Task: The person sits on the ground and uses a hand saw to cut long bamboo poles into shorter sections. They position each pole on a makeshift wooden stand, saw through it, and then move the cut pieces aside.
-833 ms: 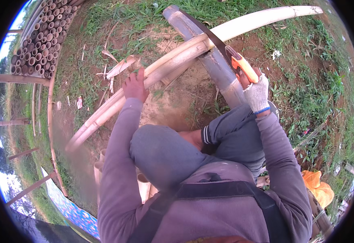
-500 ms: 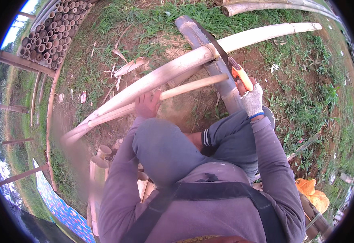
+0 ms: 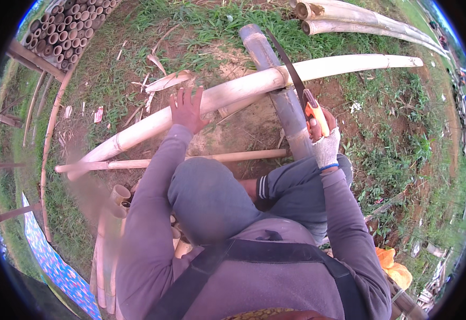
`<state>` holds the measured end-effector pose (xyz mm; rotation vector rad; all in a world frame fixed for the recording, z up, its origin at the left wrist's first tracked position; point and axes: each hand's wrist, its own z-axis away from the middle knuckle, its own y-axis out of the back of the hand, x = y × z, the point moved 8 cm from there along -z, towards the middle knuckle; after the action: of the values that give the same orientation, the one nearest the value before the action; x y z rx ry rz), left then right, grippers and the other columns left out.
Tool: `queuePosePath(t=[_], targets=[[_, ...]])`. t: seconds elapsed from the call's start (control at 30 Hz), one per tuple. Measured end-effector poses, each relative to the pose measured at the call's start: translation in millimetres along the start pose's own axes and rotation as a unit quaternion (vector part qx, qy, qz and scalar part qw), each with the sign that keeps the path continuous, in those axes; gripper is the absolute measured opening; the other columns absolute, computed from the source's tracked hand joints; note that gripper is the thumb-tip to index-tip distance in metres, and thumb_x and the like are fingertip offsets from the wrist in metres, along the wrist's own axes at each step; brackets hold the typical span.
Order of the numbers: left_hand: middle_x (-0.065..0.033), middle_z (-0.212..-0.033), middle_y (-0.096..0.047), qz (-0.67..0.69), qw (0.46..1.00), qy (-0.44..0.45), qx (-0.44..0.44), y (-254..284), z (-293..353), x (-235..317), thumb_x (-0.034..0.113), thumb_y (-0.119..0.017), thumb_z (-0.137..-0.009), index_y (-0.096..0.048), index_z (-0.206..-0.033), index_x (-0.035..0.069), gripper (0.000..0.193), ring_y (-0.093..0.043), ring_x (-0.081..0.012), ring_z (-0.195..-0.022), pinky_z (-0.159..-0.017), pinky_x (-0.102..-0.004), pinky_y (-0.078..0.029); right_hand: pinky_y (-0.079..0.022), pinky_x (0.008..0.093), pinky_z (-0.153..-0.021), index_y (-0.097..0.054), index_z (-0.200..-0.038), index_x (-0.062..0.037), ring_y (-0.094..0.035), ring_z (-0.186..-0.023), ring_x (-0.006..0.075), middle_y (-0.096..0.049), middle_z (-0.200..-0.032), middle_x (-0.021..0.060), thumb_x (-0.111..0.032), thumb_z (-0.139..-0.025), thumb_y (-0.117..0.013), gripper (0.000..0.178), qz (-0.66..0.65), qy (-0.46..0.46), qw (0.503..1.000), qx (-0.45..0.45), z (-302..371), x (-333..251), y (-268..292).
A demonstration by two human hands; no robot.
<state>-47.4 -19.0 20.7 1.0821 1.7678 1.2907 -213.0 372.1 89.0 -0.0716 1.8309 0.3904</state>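
Observation:
A thick pale bamboo pole (image 3: pixel 233 92) lies slantwise in front of me, across a greyish bamboo log (image 3: pixel 262 49). My left hand (image 3: pixel 189 111) rests on the pole with its fingers spread. In a fingerless white knit glove, my right hand (image 3: pixel 326 133) grips the orange handle of a hand saw (image 3: pixel 291 65). The saw's dark curved blade lies against the thick pole near a joint, just where the pole crosses the log. A thinner bamboo pole (image 3: pixel 243 156) lies closer to my knees, untouched by either hand; my left forearm passes over part of it.
Cut bamboo tubes (image 3: pixel 120 194) stand by my left side. Stacked bamboo ends (image 3: pixel 65 34) fill the far left, behind a rail. More long poles (image 3: pixel 345 24) lie at the far right. An orange bag (image 3: pixel 395 269) sits at my lower right. Grass and bare soil surround me.
My left hand has let go of the thinner pole and moved up onto the thick one. The thinner pole now lies nearer to me. My right hand still holds the saw.

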Motion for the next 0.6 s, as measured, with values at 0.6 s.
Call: queuePosePath(t=[0.6], targets=[[-0.0115,-0.148,-0.061,-0.021,0.989,0.045,-0.137,-11.7,37.6,-72.6,0.047,-0.096,-0.070,-0.046,-0.159,0.023,0.105,-0.057,-0.0370,-0.141,-0.121,-0.0573,-0.041,-0.059,0.0308,-0.088,-0.061,-0.147,0.0013,-0.069,-0.108,0.0160,-0.072,-0.128,0.0132,-0.017,-0.108,-0.071,0.044,0.038,0.055,0.997,-0.041,35.7,-13.4,-50.8]])
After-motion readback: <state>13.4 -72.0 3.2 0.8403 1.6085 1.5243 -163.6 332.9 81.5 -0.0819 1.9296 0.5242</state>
